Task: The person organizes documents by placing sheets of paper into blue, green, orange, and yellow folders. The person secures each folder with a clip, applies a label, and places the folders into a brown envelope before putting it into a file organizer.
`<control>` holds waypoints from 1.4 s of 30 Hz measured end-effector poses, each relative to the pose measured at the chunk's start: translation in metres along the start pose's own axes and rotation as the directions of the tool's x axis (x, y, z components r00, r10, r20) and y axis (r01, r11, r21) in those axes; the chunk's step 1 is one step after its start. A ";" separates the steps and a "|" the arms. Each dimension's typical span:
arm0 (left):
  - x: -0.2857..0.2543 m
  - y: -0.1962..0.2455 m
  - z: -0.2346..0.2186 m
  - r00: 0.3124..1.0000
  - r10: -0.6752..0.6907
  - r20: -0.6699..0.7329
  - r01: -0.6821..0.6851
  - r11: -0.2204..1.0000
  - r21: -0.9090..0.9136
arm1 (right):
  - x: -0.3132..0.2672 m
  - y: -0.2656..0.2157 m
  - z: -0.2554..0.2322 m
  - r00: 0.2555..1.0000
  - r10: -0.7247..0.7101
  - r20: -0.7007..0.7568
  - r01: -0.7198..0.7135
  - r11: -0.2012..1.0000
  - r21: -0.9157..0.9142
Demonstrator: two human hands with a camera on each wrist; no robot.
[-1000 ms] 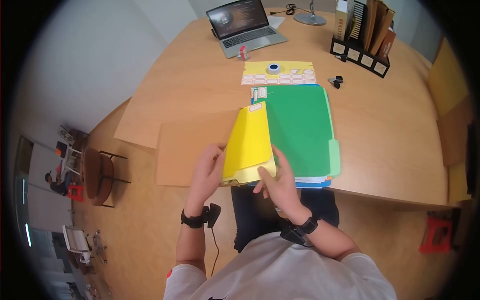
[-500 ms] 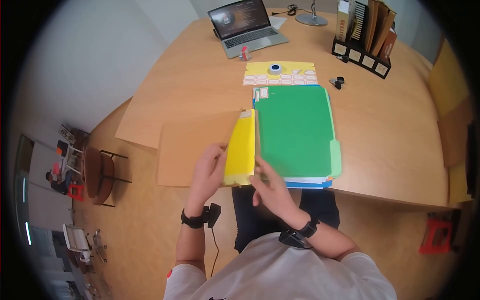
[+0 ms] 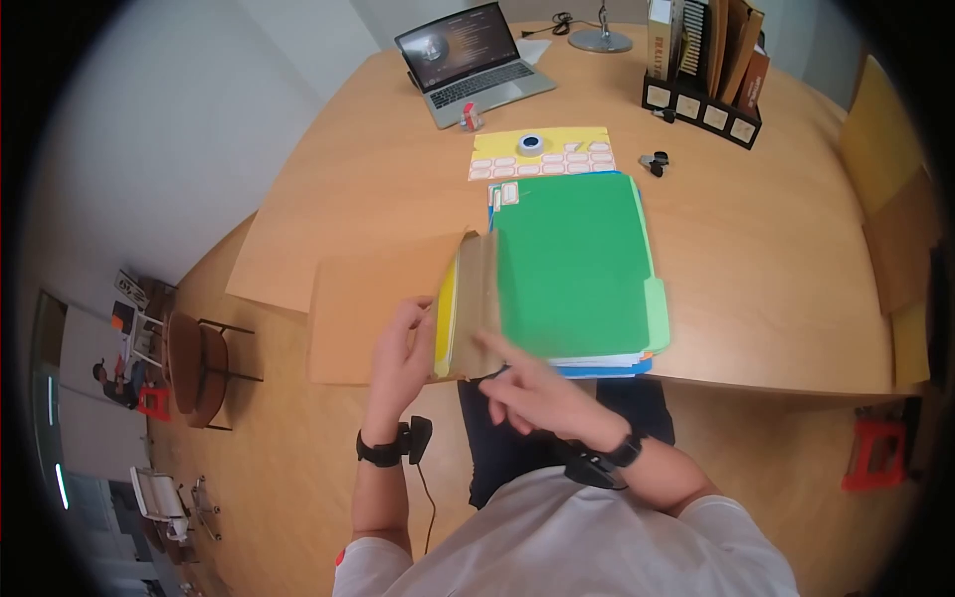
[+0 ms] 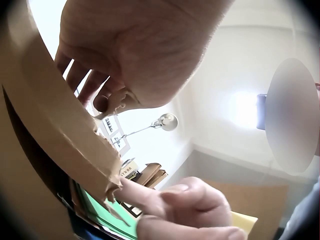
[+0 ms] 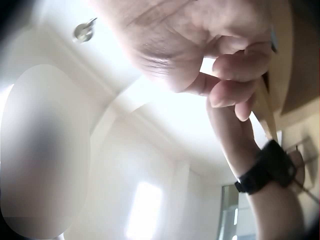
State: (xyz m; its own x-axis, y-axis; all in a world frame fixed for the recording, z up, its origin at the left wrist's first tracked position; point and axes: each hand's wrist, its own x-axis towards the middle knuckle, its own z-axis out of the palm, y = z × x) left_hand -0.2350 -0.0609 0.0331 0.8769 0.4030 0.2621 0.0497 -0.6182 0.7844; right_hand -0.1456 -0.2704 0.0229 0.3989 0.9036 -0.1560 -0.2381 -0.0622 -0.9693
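A brown paper folder [image 3: 477, 303] stands tilted near the front edge of the desk, with a yellow folder [image 3: 445, 316] and pale sheets showing at its left side. My left hand [image 3: 402, 350] grips this bundle from the left. In the left wrist view its fingers pass behind the brown paper, which has a ragged, torn edge [image 4: 107, 150]. From the other side my right hand [image 3: 542, 391] touches the brown folder with an outstretched forefinger; the remaining fingers bend loosely. A stack topped by a green folder [image 3: 572, 269] lies to the right.
A tan sheet [image 3: 363, 308] lies left of the bundle. Behind the stack are a yellow label sheet [image 3: 487, 149], a tape roll [image 3: 531, 146] and black clips [image 3: 655, 163]. Farther back stand a laptop [image 3: 487, 88] and a black file rack [image 3: 701, 109].
The yellow folder has swung leftward, and the brown leaf now covers most of it. My right hand has let go of the yellow folder's edge and moved onto the brown paper.
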 end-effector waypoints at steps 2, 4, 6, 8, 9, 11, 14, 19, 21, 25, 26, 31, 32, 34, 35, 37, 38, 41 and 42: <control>-0.002 -0.006 -0.001 1.000 0.017 -0.023 -0.017 1.000 -0.006 | -0.019 -0.013 -0.018 0.934 -0.246 -0.260 0.114 0.892 -0.437; -0.004 -0.017 -0.001 0.999 -0.006 -0.046 0.006 1.000 -0.007 | -0.028 -0.014 -0.059 0.737 -0.593 -0.325 0.015 0.495 -0.869; -0.006 -0.020 -0.002 0.998 -0.032 -0.057 0.031 0.999 -0.011 | -0.029 -0.011 -0.102 0.600 -0.712 -0.364 -0.238 0.275 -0.932; -0.006 -0.016 -0.005 0.996 -0.063 -0.058 0.062 0.998 -0.016 | -0.032 -0.016 -0.131 0.584 -0.596 -0.551 -0.458 0.319 -0.830; -0.006 -0.016 -0.005 0.996 -0.056 -0.068 0.055 0.998 -0.015 | -0.035 -0.017 -0.140 0.613 -0.518 -0.597 -0.506 0.323 -0.800; -0.006 -0.019 -0.006 0.995 -0.047 -0.090 0.046 0.999 -0.010 | -0.037 -0.016 -0.149 0.653 -0.422 -0.629 -0.511 0.368 -0.777; -0.006 -0.020 -0.009 0.993 -0.061 -0.100 0.062 0.998 0.005 | -0.035 -0.011 -0.154 0.681 -0.349 -0.644 -0.509 0.407 -0.759; -0.004 -0.019 -0.010 0.994 -0.014 -0.111 0.016 1.000 0.022 | -0.035 -0.004 -0.178 0.724 -0.200 -0.660 -0.429 0.619 -0.658; -0.004 -0.019 -0.010 0.994 -0.016 -0.105 0.018 1.000 0.023 | -0.037 0.001 -0.186 0.730 -0.206 -0.652 -0.378 0.673 -0.635; -0.003 -0.020 -0.008 0.995 -0.013 -0.101 0.015 1.000 0.027 | -0.036 0.013 -0.192 0.706 -0.319 -0.632 -0.237 0.735 -0.636; -0.003 -0.022 -0.007 0.995 -0.007 -0.101 0.010 1.000 0.029 | -0.034 0.016 -0.194 0.689 -0.346 -0.637 -0.194 0.758 -0.622; -0.002 -0.022 -0.008 0.994 -0.013 -0.110 0.018 0.999 0.042 | -0.029 0.032 -0.205 0.543 -0.501 -0.674 0.080 0.830 -0.552; -0.002 -0.021 -0.008 0.994 -0.011 -0.110 0.016 0.999 0.043 | -0.029 0.036 -0.209 0.512 -0.505 -0.695 0.171 0.853 -0.494; -0.002 -0.017 -0.009 0.995 -0.032 -0.098 0.036 0.998 0.043 | -0.034 0.031 -0.204 0.466 -0.448 -0.763 0.314 0.890 -0.331; -0.002 -0.016 -0.010 0.995 -0.042 -0.091 0.046 0.998 0.042 | -0.045 0.010 -0.188 0.452 -0.386 -0.804 0.366 0.902 -0.227; -0.002 -0.017 -0.010 0.996 -0.048 -0.082 0.050 0.998 0.026 | -0.053 -0.014 -0.165 0.394 -0.340 -0.854 0.495 0.861 -0.115; -0.002 -0.018 -0.010 0.996 -0.050 -0.077 0.051 0.999 0.017 | -0.054 -0.021 -0.157 0.343 -0.359 -0.868 0.570 0.814 -0.112; -0.001 -0.017 -0.008 0.995 -0.014 -0.097 0.016 1.000 0.025 | -0.065 -0.025 -0.153 0.459 -0.370 -0.808 0.666 0.745 0.037; -0.001 -0.016 -0.008 0.995 -0.029 -0.093 0.031 0.999 0.018 | -0.068 -0.025 -0.155 0.536 -0.370 -0.759 0.667 0.737 0.112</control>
State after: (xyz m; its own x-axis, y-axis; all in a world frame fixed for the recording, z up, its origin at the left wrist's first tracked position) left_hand -0.2405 -0.0464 0.0247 0.8270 0.4816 0.2900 0.0855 -0.6175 0.7819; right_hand -0.0301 -0.3962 0.0280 0.9738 0.1861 0.1304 -0.0087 0.6041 -0.7969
